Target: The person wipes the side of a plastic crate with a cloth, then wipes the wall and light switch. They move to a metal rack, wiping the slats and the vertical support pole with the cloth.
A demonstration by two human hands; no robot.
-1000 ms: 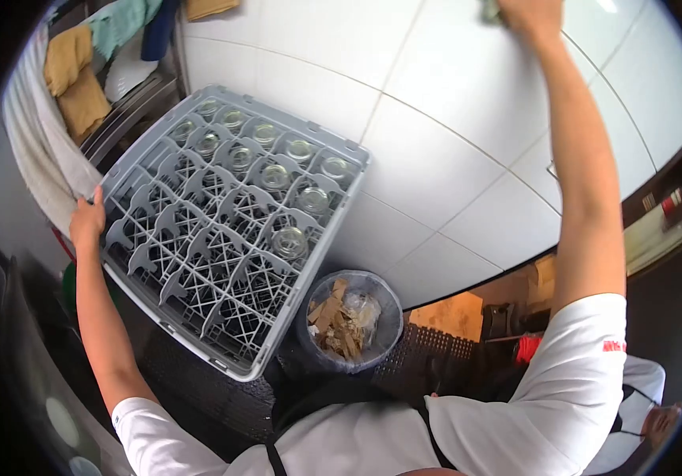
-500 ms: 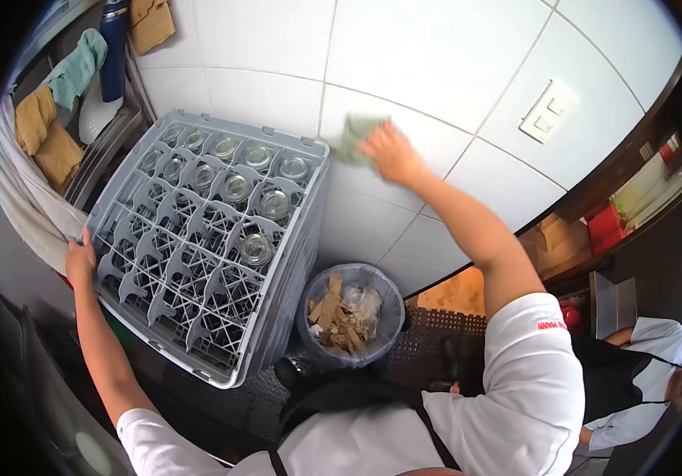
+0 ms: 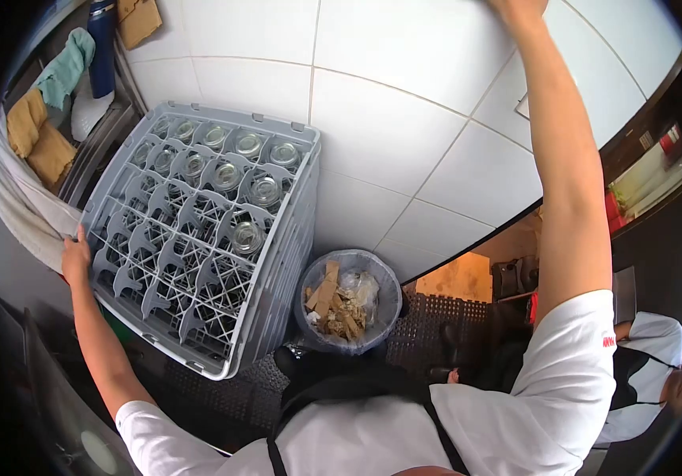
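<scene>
A grey glass rack (image 3: 222, 366) stands tilted in front of me, topping what looks like a stack. Several clear glasses (image 3: 266, 191) sit upside down in its far and right compartments. My left hand (image 3: 77, 258) is closed on the rack's left edge. High against the white tiled wall (image 3: 392, 47), my right hand (image 3: 520, 11) is cut off by the top of the view. Its fingers are out of sight, and the green cloth seen earlier does not show.
A bin (image 3: 395, 295) with cardboard scraps and plastic stands right of the rack. Cloths (image 3: 67, 67) and a blue bottle (image 3: 101, 63) are at the upper left. My right arm partly covers a wall switch plate (image 3: 522, 106). Another person (image 3: 654, 349) is at the right.
My right hand has swept up and right along the wall, from beside the rack to the top edge, and the cloth has left view. My left hand stays on the rack.
</scene>
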